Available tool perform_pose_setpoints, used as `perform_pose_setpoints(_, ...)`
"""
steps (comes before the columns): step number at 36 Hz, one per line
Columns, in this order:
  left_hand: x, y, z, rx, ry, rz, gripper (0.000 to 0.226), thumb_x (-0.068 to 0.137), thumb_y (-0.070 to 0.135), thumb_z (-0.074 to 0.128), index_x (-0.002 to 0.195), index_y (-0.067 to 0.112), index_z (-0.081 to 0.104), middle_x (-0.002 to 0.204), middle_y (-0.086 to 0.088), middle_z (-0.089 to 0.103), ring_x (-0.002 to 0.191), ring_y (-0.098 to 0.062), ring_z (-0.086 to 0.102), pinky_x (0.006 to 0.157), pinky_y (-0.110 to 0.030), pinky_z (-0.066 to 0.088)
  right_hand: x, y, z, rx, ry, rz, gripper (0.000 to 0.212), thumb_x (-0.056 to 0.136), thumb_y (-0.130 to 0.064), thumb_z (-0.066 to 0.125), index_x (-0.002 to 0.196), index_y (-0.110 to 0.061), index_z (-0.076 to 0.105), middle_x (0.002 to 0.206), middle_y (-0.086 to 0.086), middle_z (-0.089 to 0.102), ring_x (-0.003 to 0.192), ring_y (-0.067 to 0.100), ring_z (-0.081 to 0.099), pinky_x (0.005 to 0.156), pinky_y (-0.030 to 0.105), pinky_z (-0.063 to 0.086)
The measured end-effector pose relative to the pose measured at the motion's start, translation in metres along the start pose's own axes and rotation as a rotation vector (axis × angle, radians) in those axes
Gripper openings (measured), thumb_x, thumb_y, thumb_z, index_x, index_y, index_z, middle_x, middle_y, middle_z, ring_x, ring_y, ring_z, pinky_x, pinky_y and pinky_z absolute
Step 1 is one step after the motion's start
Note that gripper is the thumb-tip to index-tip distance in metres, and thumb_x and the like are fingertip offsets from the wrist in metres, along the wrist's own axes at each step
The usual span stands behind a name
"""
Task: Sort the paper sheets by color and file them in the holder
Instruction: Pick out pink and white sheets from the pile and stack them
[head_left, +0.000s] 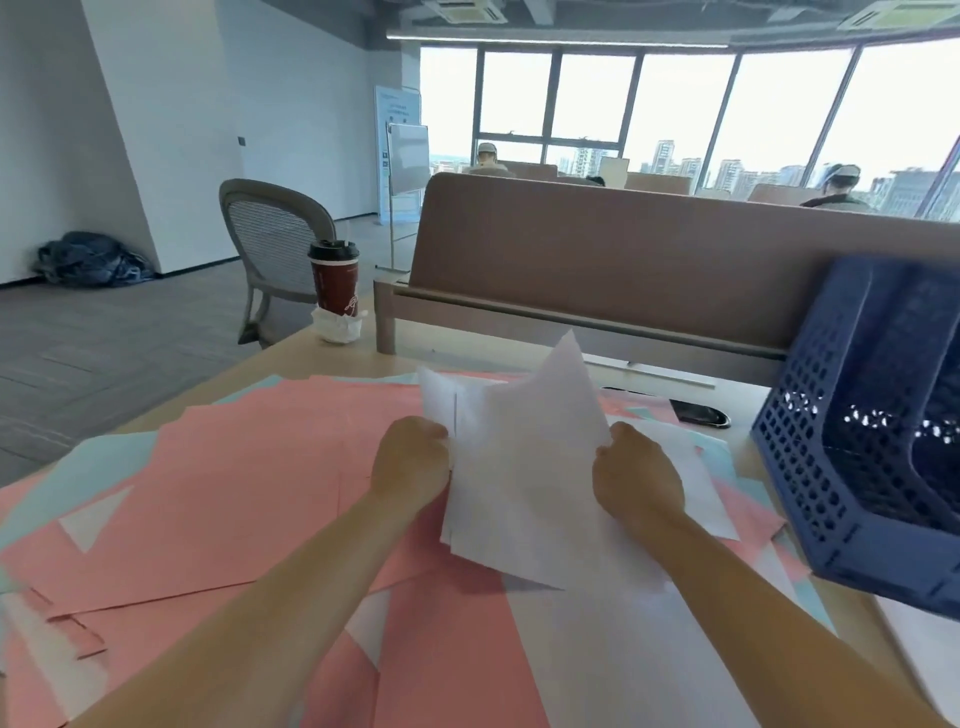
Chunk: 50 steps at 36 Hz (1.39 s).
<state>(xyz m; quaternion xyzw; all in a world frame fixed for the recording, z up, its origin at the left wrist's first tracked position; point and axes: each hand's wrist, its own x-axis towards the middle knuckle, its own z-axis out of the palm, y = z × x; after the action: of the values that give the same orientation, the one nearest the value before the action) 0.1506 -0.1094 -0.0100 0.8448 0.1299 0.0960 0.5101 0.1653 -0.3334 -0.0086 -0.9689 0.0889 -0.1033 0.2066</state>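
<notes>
No legible text is appearing in this view. The red coffee cup (335, 283) at the far left is bearing a pale script mark, and the far roll-up banner (397, 111) is carrying printed lines, both too blurred to read.

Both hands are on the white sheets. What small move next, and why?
Probably square the white sheets by tapping their edges level: the left hand and right hand grip them at the sides, but their corners fan out unevenly. The blue holder stands just to the right.
</notes>
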Motion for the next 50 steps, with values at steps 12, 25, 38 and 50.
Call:
perform_pose_setpoints(12, -0.033, 0.019, 0.001, -0.049, -0.173, 0.037, 0.042, 0.083, -0.013, 0.044, 0.115, 0.006, 0.062, 0.097, 0.001, 0.048, 0.073, -0.017, 0.059, 0.065, -0.038, 0.060, 0.000, 0.038, -0.038, 0.076, -0.035, 0.137, 0.019, 0.088, -0.001, 0.045, 0.098, -0.009, 0.058, 0.106, 0.013, 0.066, 0.098, 0.033, 0.062, 0.078, 0.033, 0.047)
perform_pose_setpoints(25, -0.016, 0.015, 0.007, -0.299, -0.087, -0.134, 0.037, 0.078, 0.006, 0.051, 0.115, 0.012, 0.051, 0.107, -0.014, 0.058, 0.091, -0.034, 0.067, 0.076, -0.049, 0.061, 0.010, 0.042, -0.024, 0.133, -0.085, 0.152, 0.017, 0.091, -0.001, 0.044, 0.101, -0.008, 0.056, 0.099, 0.013, 0.059, 0.083, 0.028, 0.048, 0.075, 0.030, 0.040)
perform_pose_setpoints(38, -0.017, 0.007, 0.000, -0.481, -0.279, -0.138, 0.021, 0.089, 0.007, 0.061, 0.110, 0.006, 0.065, 0.103, -0.012, 0.075, 0.092, -0.029, 0.073, 0.086, -0.043, 0.058, 0.025, 0.034, 0.001, 0.162, -0.074, 0.159, 0.008, 0.091, -0.007, 0.046, 0.094, -0.010, 0.053, 0.094, 0.010, 0.059, 0.086, 0.030, 0.053, 0.074, 0.031, 0.042)
perform_pose_setpoints(50, -0.033, 0.017, 0.015, -0.307, -0.299, -0.043, 0.029, 0.061, 0.013, 0.047, 0.084, 0.005, 0.063, 0.080, -0.011, 0.065, 0.075, -0.026, 0.061, 0.082, -0.051, 0.054, 0.015, 0.036, -0.008, 0.391, -0.028, 0.244, 0.013, 0.089, -0.003, 0.046, 0.095, -0.004, 0.057, 0.092, 0.013, 0.057, 0.084, 0.032, 0.053, 0.072, 0.031, 0.038)
